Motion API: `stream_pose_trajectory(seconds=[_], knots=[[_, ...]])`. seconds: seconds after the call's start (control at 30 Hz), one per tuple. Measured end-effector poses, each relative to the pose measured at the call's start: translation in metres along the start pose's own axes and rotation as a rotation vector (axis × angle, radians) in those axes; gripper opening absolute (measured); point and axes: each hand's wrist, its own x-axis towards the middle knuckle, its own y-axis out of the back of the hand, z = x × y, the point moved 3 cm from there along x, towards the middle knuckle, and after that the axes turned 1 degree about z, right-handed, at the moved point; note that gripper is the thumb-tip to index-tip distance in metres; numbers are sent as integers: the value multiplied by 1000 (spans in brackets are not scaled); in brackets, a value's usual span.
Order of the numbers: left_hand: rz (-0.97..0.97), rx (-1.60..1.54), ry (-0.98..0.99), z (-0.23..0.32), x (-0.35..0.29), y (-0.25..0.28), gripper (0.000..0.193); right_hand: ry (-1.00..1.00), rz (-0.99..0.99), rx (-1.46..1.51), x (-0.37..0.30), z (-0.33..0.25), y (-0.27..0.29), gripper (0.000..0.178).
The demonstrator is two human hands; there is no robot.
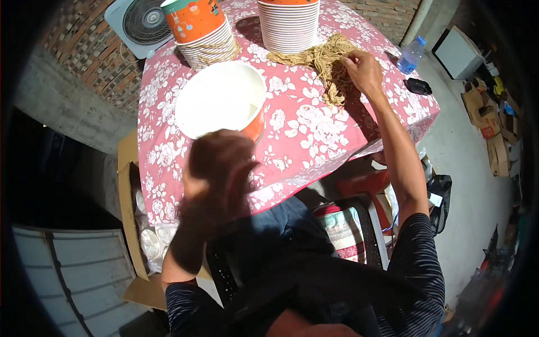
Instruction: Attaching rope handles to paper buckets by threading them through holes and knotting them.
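My left hand is in shadow and blurred, just in front of a tilted paper bucket. The bucket is white inside and orange outside, and its mouth faces me. I cannot tell whether this hand touches it, and its fingers are unclear. Farther right, my right hand has its fingertips pinched together at the edge of a tangled heap of tan cords on the table. Behind the tilted bucket stands a nested stack of orange paper buckets, with tan cords draped over its lower rims.
A second tall bucket stack stands behind the cords. The table wears a pink floral cloth. A water bottle and a black object are at its right edge. A box fan stands beyond it; a cardboard box is at left.
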Motion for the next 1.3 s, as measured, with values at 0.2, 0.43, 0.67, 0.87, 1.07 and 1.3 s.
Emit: stream_pose_trajectory(seconds=[0.2, 0.43, 0.67, 0.87, 1.07, 1.3], knots=[[-176, -544, 370, 27, -47, -72, 36, 230, -144, 470, -124, -41, 20, 15], [-64, -1295, 1048, 13, -57, -143, 40, 510, -186, 384, -216, -84, 42, 12], [-48, -1461, 1132, 8, -60, -144, 37, 583, -119, 332, -235, -91, 46, 17], [124, -1435, 1161, 7, -65, -133, 29, 627, -94, 328, -249, -93, 40, 20], [334, -1342, 1078, -2, -67, -105, 35, 463, -292, 425, -264, -76, 41, 12], [292, -1043, 881, -4, -77, -90, 49, 324, -482, 459, -269, -65, 47, 9]])
